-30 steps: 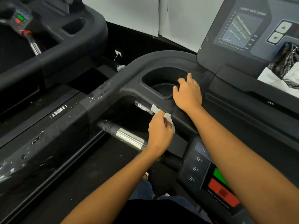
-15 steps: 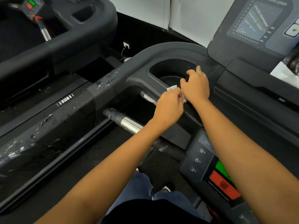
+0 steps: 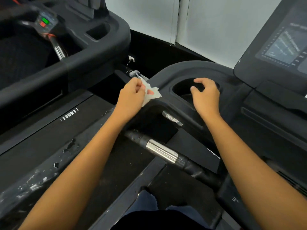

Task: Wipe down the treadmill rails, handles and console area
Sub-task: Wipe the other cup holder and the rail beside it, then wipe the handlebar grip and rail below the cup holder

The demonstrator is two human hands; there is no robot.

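A person standing on a treadmill leans over the far left corner of its console housing (image 3: 167,74). The left hand (image 3: 131,96) pinches a small white wipe (image 3: 152,94) between thumb and curled fingers. The wipe sits bunched at the spot where the left side rail (image 3: 41,165) meets the housing, with a loose flap trailing to the right. Whether the wipe actually touches the plastic cannot be told.

The right hand (image 3: 206,97) hovers over the cup-holder recess (image 3: 180,91), its fingers loosely curled and holding nothing.

The wipe looks thin, limp and very light, and is already crumpled. It would likely tear or roll up if dragged by one corner, so it probably works better folded into a pad under flat fingers than pinched at the edge.

The treadmill parts are rigid and fixed, so they can take firm pressure. The side rail carries white flecks and scuffs along its near stretch, which will probably need harder rubbing. The chrome section of the handle bar (image 3: 161,152), in the near centre, looks smooth and probably slick, and the wipe would best be wrapped around it. The console screen (image 3: 282,45) rises at far right, and a second treadmill (image 3: 86,52) stands to the left.
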